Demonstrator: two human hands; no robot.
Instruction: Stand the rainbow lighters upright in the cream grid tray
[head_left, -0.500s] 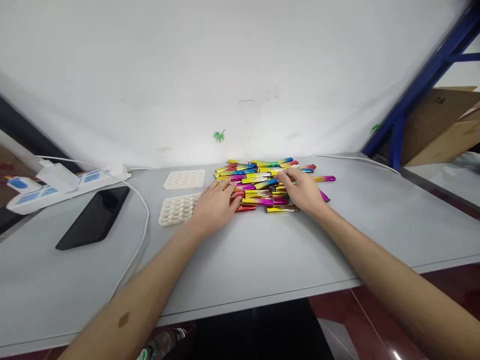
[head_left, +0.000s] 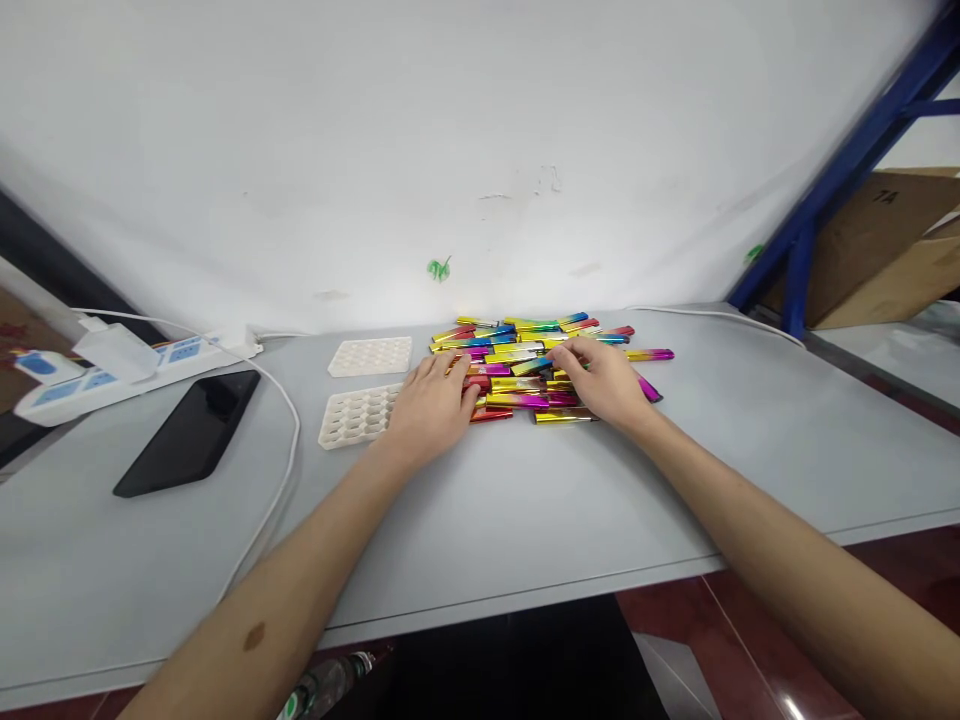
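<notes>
A pile of several shiny rainbow-coloured sticks [head_left: 525, 372] lies on the grey table [head_left: 525, 500] near the wall. My left hand [head_left: 433, 405] rests palm down at the pile's left edge, fingers stretched over the sticks and thumb against a red one. My right hand [head_left: 606, 382] sits on the pile's right side, its fingers curled and pinching one multicoloured stick. Two white honeycomb trays, the far tray [head_left: 370, 357] and the near tray [head_left: 349, 418], lie just left of my left hand; their cells look empty.
A black phone [head_left: 187, 432] lies at the left, with a white power strip [head_left: 112, 365] and its cable [head_left: 289, 440] beside it. A white wall stands behind the table. A blue rack post [head_left: 817, 210] and cardboard boxes [head_left: 885, 250] are at the right.
My left hand has slid slightly further into the pile's left edge. My right hand has barely shifted. The view has tilted a little.
</notes>
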